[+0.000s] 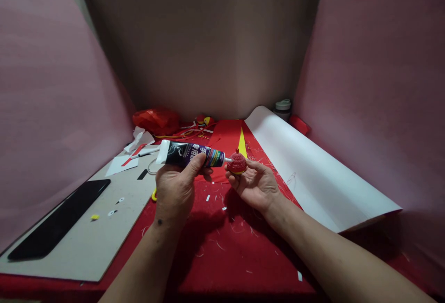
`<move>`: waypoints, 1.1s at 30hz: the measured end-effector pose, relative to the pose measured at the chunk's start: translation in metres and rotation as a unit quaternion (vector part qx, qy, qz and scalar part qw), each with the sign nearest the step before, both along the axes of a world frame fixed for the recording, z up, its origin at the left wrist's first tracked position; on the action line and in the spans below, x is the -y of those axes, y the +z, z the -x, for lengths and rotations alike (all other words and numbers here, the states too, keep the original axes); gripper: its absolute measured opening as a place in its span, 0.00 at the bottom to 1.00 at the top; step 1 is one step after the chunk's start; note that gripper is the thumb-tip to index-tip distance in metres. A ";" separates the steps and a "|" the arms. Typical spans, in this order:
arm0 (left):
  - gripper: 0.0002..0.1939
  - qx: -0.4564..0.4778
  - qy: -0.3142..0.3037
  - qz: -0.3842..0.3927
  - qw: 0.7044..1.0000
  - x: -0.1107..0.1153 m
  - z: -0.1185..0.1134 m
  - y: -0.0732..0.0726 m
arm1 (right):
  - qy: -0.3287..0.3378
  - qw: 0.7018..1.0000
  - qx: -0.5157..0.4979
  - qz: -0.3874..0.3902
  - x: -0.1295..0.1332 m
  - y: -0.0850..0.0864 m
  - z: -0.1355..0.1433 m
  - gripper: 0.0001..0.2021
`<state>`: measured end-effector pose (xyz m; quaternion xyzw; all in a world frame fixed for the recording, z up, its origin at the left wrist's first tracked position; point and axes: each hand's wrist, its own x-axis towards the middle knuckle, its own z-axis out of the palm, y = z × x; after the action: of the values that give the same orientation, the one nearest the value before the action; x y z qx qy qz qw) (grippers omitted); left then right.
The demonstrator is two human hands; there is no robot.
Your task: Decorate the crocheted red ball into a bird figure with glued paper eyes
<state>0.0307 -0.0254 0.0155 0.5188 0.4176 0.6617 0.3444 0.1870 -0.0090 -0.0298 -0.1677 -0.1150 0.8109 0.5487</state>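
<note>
My left hand (179, 184) is closed round a dark purple and black glue tube (181, 153) with a white end, lying level in the grip. The tube's thin white nozzle points right and meets, or nearly meets, the side of a small red coiled-paper ball (237, 161). This ball has a little red tuft on top and a yellow underside. Fingers of my right hand (255, 182) hold it from below and from the right. Whether any glue is coming out is too small to tell.
On the left, a grey board (86, 238) carries a black phone-like slab (59, 219), paper eye shapes (116, 205) and a yellow piece (94, 217). Behind are red corrugated paper (225, 131) and a red bag (156, 121). A white curled sheet (313, 177) lies right.
</note>
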 end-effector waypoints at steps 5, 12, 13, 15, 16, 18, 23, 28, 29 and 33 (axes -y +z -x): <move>0.07 0.010 -0.006 -0.010 1.000 -0.001 0.000 -0.001 | -0.003 1.000 0.003 -0.002 0.001 0.000 0.000 0.13; 0.08 -0.012 0.021 0.009 1.000 0.000 0.001 0.000 | -0.013 1.000 -0.005 -0.003 0.000 -0.001 0.001 0.12; 0.09 -0.013 0.022 0.011 1.000 0.000 0.001 0.000 | -0.012 1.000 -0.005 -0.004 0.000 -0.001 0.001 0.12; 0.09 -0.012 0.013 0.005 1.000 0.000 0.001 -0.001 | -0.007 1.000 -0.001 -0.005 -0.001 -0.002 0.001 0.13; 0.09 -0.011 0.010 0.000 1.000 0.000 0.001 -0.002 | -0.005 1.000 0.000 -0.005 -0.001 -0.002 0.000 0.13; 0.08 -0.017 0.012 -0.007 1.000 -0.001 0.001 -0.003 | -0.003 1.000 -0.001 -0.005 -0.001 -0.003 0.001 0.14; 0.08 -0.013 0.027 -0.013 0.999 -0.002 0.003 -0.002 | -0.008 1.000 -0.022 -0.014 -0.001 -0.002 0.001 0.14; 0.07 0.018 -0.004 -0.018 1.000 0.000 -0.002 0.001 | -0.008 1.000 -0.015 -0.001 0.001 0.000 0.001 0.13; 0.07 0.017 -0.006 -0.019 1.000 0.001 -0.003 0.001 | -0.013 1.000 -0.016 0.002 0.001 0.001 0.001 0.13; 0.08 -0.016 0.005 -0.017 1.000 0.004 -0.008 0.002 | -0.029 0.999 -0.024 0.014 0.002 0.002 0.003 0.12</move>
<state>0.0386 -0.0293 0.0174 0.5331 0.4143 0.6617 0.3259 0.1845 -0.0107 -0.0281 -0.1590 -0.0855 0.8000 0.5722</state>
